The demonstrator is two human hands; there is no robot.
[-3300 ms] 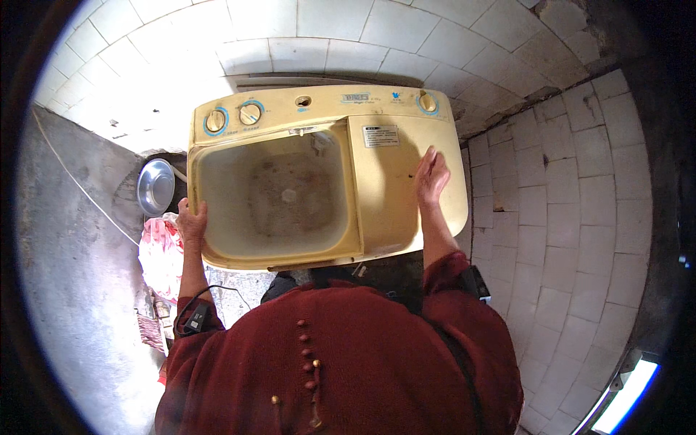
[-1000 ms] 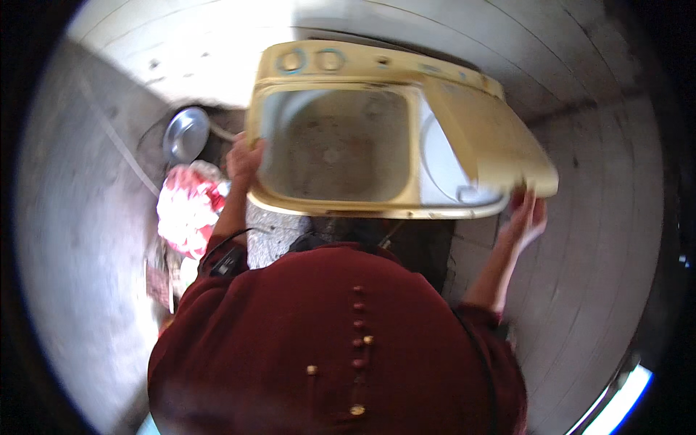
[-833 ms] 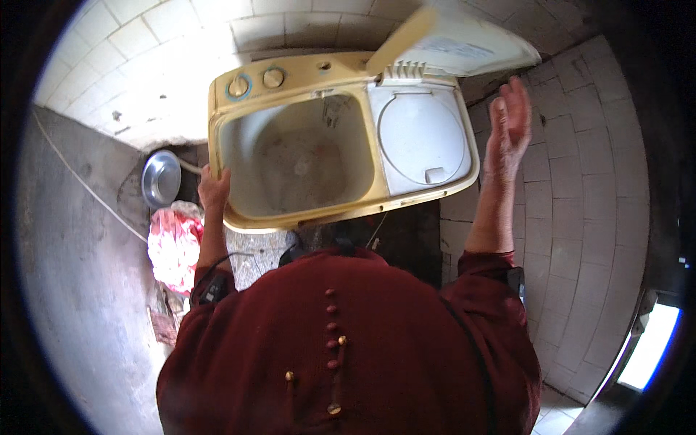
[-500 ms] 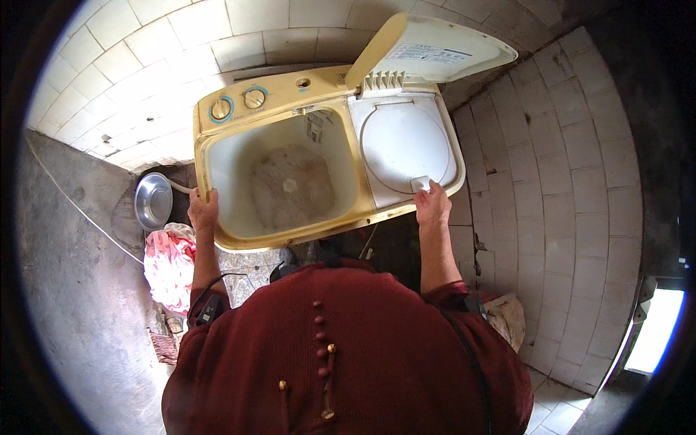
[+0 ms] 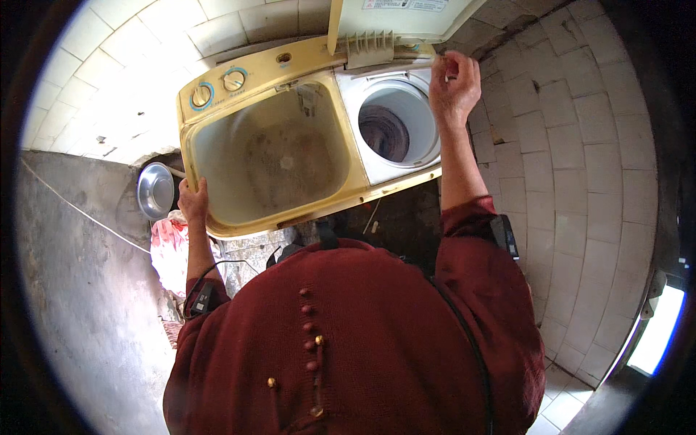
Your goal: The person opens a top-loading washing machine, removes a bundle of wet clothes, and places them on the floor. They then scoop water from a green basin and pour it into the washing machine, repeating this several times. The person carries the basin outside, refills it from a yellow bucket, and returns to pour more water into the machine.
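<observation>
A yellowed twin-tub washing machine [image 5: 275,227] stands before me. My left hand [image 5: 193,201] is closed round its left rim. The wide wash tub [image 5: 286,163] is uncovered, with a murky, stained-looking bottom. To its right, the round spin tub [image 5: 384,130] also lies uncovered, dark inside. Above the spin side stands the raised outer lid [image 5: 399,22], partly cut off by the frame edge. My right hand [image 5: 455,90] is over the machine's far right corner, its fingers curled in together. What they hold, if anything, is hard to make out. The round inner cover cannot be clearly seen.
A shiny metal basin [image 5: 155,191] leans left of the machine. Below it lies a heap of pink and white cloth [image 5: 170,254]. Tiled walls [image 5: 558,145] close in behind and to the right. A thin pale cord [image 5: 87,206] runs along the left.
My right hand has moved up and away from the white inner cover's tab to the far right corner. The cover no longer lies over the spin tub. My left hand keeps its hold.
</observation>
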